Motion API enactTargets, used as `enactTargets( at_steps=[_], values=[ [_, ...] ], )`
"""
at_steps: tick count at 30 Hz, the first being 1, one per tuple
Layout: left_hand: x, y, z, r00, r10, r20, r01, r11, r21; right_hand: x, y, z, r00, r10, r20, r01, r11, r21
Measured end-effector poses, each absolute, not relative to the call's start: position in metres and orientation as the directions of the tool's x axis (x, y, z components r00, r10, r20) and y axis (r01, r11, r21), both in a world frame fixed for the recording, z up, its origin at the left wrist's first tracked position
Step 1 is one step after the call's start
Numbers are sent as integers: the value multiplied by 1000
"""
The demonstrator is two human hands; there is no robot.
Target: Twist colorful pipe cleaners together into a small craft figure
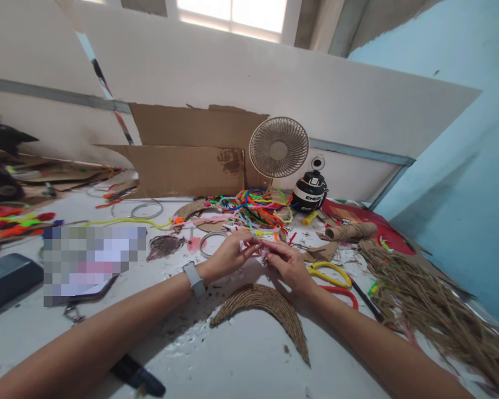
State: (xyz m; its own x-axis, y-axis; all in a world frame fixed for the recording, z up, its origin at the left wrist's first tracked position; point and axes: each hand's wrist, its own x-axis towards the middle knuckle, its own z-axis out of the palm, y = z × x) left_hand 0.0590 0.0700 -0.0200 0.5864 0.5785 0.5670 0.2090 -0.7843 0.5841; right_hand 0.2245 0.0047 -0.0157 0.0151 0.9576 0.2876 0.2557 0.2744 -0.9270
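My left hand, with a grey watch on its wrist, is closed in a pinch at the middle of the table. Facing it, my right hand is pinched too, and the fingertips of both meet around a small pale pink piece. The fingers cover most of that piece, so its kind does not show. Just below the hands lies a brown crescent wrapped in twine. Beyond them spreads a tangled pile of bright pipe cleaners.
Right of my hands are scissors with yellow handles, a cardboard tube and a heap of twine. A fan and a black bottle stand behind. At left are a pixelated flat item and a dark case.
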Motion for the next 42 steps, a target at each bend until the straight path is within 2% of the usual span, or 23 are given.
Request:
enactTargets(
  at_steps=[5, 10, 13, 16, 18, 20, 22, 25, 27, 29, 31, 36, 42],
  values=[
    [58, 69, -15, 577, 612, 542, 204, -750, 629, 227, 7, -11, 152, 982, 114, 81, 102, -991],
    [56, 69, -11, 587, 659, 471, 158, -664, 731, 227, 9, -9, 86, 993, 84, 74, 78, -994],
    [55, 71, -13, 634, 668, 390, 61, -547, 835, 225, 7, -7, 46, 994, 101, 64, 98, -993],
    [54, 75, -16, 687, 662, 301, -67, -354, 933, 224, 4, -5, 15, 998, 56, 36, 55, -998],
    [55, 77, -19, 711, 651, 266, -133, -247, 960, 223, 3, -5, -23, 1000, 21, 14, 21, -1000],
    [55, 79, -21, 727, 635, 261, -158, -216, 964, 223, 2, -5, -69, 998, 10, 20, 12, -1000],
    [55, 79, -21, 741, 615, 270, -139, -253, 957, 222, 2, -5, -95, 995, 21, 40, 25, -999],
    [54, 75, -18, 699, 641, 315, -64, -383, 922, 222, 4, -5, -46, 998, 36, 40, 38, -998],
    [54, 70, -14, 647, 641, 413, -15, -530, 848, 222, 5, -6, 0, 1000, 22, 12, 22, -1000],
    [54, 65, -10, 652, 567, 504, 23, -679, 734, 221, 6, -8, 27, 1000, 9, -12, 9, -1000],
    [55, 60, -8, 669, 514, 537, 55, -755, 654, 219, 5, -10, 28, 1000, 12, -25, 13, -1000],
    [57, 53, -6, 637, 557, 533, 131, -759, 638, 219, 4, -15, -14, 998, 62, -18, 62, -998],
    [56, 53, -7, 585, 562, 584, 126, -775, 620, 223, 4, -19, -27, 986, 163, 110, 165, -980]
  ],
)
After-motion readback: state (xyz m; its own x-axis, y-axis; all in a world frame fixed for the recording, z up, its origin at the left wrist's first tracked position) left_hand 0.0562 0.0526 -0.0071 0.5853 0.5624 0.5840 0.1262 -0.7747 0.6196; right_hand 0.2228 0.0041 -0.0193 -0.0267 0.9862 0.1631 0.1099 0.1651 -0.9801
